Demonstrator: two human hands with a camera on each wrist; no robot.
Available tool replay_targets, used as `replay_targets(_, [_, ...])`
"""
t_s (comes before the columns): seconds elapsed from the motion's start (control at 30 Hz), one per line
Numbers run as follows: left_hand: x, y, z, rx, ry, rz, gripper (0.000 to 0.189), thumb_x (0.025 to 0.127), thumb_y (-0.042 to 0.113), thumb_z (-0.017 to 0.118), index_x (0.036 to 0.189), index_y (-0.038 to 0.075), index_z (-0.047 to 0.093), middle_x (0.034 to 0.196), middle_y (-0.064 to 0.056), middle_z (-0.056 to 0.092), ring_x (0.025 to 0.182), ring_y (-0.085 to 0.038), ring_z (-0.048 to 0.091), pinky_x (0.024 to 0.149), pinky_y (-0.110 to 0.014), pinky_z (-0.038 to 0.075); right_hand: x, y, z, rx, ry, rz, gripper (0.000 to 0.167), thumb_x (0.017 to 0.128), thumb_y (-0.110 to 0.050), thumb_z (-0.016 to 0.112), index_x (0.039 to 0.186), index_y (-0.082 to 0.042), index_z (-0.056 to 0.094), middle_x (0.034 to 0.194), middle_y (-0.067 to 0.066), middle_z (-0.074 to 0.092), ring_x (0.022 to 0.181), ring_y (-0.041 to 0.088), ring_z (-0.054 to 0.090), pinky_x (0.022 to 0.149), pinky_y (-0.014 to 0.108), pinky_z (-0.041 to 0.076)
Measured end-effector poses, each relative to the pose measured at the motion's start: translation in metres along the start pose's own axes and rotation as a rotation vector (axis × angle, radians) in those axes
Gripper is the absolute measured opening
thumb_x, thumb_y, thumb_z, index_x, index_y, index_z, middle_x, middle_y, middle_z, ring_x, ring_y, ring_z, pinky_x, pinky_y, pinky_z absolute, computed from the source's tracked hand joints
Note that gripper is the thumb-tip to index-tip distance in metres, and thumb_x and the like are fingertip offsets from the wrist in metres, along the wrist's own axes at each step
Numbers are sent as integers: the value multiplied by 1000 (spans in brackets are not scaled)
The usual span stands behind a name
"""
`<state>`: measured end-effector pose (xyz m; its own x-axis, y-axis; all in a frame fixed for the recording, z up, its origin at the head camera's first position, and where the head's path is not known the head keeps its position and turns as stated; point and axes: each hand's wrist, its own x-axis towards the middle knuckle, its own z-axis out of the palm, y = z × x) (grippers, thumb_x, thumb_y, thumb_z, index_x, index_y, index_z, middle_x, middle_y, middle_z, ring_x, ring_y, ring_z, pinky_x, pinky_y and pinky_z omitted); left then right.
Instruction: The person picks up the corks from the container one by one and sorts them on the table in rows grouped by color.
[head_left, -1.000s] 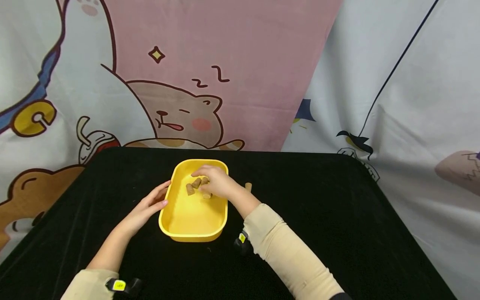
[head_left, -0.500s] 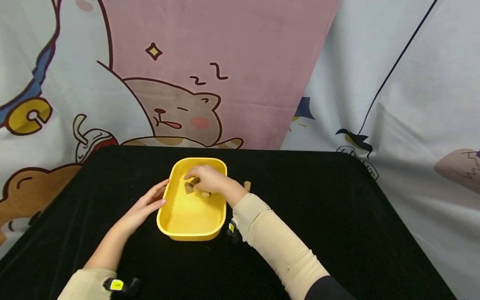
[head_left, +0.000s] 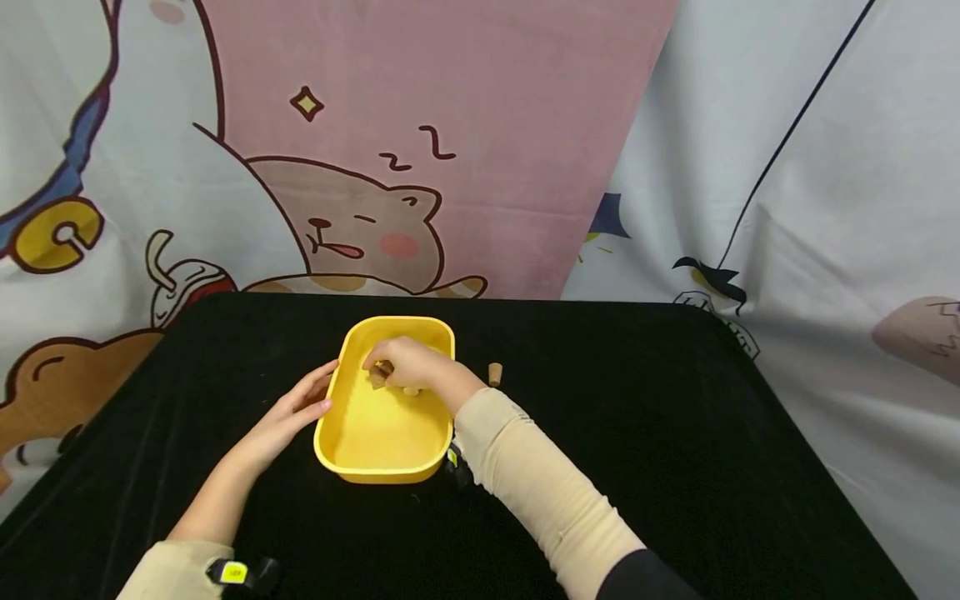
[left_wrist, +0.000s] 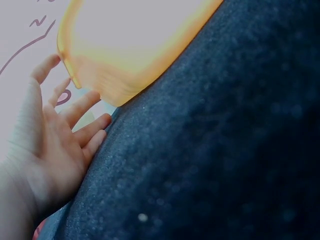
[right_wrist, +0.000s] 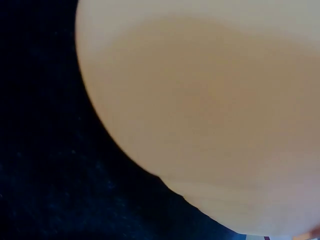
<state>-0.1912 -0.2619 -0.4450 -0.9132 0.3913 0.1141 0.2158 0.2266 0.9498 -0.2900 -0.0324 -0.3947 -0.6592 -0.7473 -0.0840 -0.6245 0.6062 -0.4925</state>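
A yellow plastic tray (head_left: 390, 433) stands on the black-covered table. Along its left side my left hand (head_left: 296, 412) is spread, fingertips right at the rim; the left wrist view shows these fingers (left_wrist: 82, 107) extended against the tray wall (left_wrist: 120, 90). My right hand (head_left: 408, 362) reaches down inside the tray, index finger and thumb curled round a brown cork. Beside it lies another cork (head_left: 377, 380), and a paler one (head_left: 411, 391) peeks out under the palm. The tray's wall (right_wrist: 200, 100) fills most of the right wrist view, blurred.
A single cork (head_left: 495, 374) stands on the table to the right of the tray. The black tablecloth (head_left: 637, 433) extends around it. Behind the table's far edge hangs a cartoon-printed cloth (head_left: 525, 167).
My right hand has moved left and lower inside the tray, from the right-hand corks to those further left. The cork outside shows more fully. My left hand stays at the rim.
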Motion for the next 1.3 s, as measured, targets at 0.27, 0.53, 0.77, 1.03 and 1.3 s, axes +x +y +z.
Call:
replay_targets(0.27, [1,2,1,3,8,-4,56,102,18,42,153,10,19,151,-25,26,132,-44,32,101,-64,27,3,1,3,-67,13,-18,39,86,0,69,121,-16,67,116,-6,60,100,8,49,100,19,36])
replay_targets(0.53, [1,2,0,9,13,-3,56,102,19,42,152,9,19,151,-26,26,132,-44,32,101,-64,26,5,0,4,-149,18,-74,28,86,-6,71,113,-14,71,101,-6,57,93,9,50,91,14,39])
replay_targets(0.77, [1,2,0,5,11,-9,56,102,19,42,153,10,18,151,-26,26,132,-44,32,101,-64,26,6,1,7,-180,31,-109,22,84,-11,74,104,-16,73,96,-8,57,90,8,52,86,13,39])
replay_targets(1.03, [1,1,0,1,5,-9,56,102,19,42,153,10,18,151,-26,26,132,-45,32,101,-65,27,7,3,8,-220,30,-131,23,81,-18,75,104,-18,72,97,-9,57,91,8,51,87,13,39])
replay_targets(1.3, [0,-1,0,2,5,-6,57,102,19,42,153,9,18,152,-24,25,131,-44,34,100,-64,28,1,-3,0,-193,43,-112,24,81,-20,74,105,-18,71,98,-11,58,92,7,51,92,14,39])
